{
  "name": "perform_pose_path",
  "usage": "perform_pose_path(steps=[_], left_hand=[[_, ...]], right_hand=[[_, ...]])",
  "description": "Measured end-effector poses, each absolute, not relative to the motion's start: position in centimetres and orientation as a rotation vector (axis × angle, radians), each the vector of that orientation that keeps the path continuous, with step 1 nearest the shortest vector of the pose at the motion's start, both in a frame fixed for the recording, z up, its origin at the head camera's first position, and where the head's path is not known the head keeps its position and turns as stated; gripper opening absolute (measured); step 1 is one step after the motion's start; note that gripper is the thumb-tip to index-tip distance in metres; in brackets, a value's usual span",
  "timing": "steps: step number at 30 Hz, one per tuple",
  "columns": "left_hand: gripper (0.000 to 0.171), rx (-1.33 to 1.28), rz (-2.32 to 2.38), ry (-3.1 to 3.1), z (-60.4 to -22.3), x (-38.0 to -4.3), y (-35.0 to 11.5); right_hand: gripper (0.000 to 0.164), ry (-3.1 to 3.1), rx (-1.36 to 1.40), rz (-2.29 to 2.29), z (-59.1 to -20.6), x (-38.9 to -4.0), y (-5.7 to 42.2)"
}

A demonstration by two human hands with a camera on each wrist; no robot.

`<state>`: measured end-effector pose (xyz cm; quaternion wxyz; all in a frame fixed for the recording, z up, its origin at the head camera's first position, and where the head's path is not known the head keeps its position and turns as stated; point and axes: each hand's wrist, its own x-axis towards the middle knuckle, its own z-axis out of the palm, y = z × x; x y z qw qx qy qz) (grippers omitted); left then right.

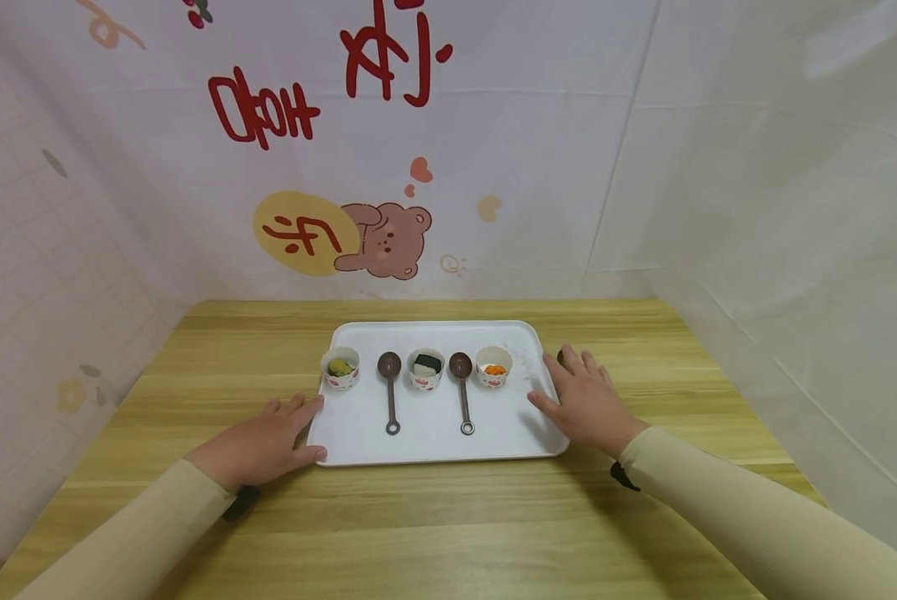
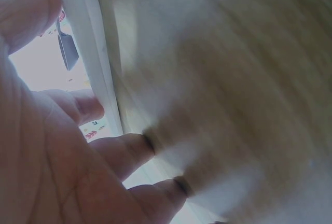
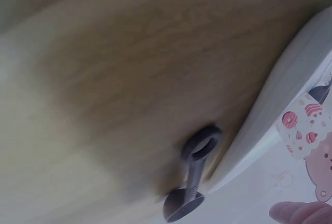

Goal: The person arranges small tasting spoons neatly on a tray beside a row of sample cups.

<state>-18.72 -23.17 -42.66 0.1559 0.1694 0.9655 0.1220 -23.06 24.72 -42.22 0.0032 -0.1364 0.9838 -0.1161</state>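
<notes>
A white tray (image 1: pixel 358 437) lies on the wooden table between both hands. Flat at its left edge is my left hand (image 1: pixel 261 443), with thumb and a fingertip touching the rim. My right hand (image 1: pixel 589 406) is spread over the tray's right edge, thumb above the tray; whether it touches is unclear. Three paper cups stand in a row on the tray: one with greenish food (image 1: pixel 340 367), one with a black-and-white piece (image 1: pixel 427 367), one with orange bits (image 1: pixel 495 369). Between them lie two brown spoons, a left spoon (image 1: pixel 390 365) and a right spoon (image 1: pixel 461 367).
Another dark spoon (image 3: pixel 195 177) with a ring-ended handle is on the table just beyond the tray's right side, mostly hidden by the right hand in the head view. Printed white curtains (image 1: pixel 523 167) enclose the table (image 1: pixel 418 533) at the back and sides.
</notes>
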Motion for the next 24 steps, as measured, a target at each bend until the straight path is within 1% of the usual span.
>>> perform_pose_path(steps=[9, 18, 24], left_hand=[[0.094, 0.489, 0.349, 2.767, -42.8, -18.7, -23.2], [0.093, 0.479, 0.353, 2.765, -42.7, -18.6, -23.2], [0.092, 0.488, 0.35, 2.771, -42.7, -18.6, -23.2]], right_hand=[[0.076, 3.084, -0.406, -0.336, -43.0, -23.2, 26.3], [0.066, 3.112, -0.441, -0.256, -42.1, -22.7, 27.0], [0.063, 3.074, -0.417, -0.289, -41.8, -22.6, 27.6]])
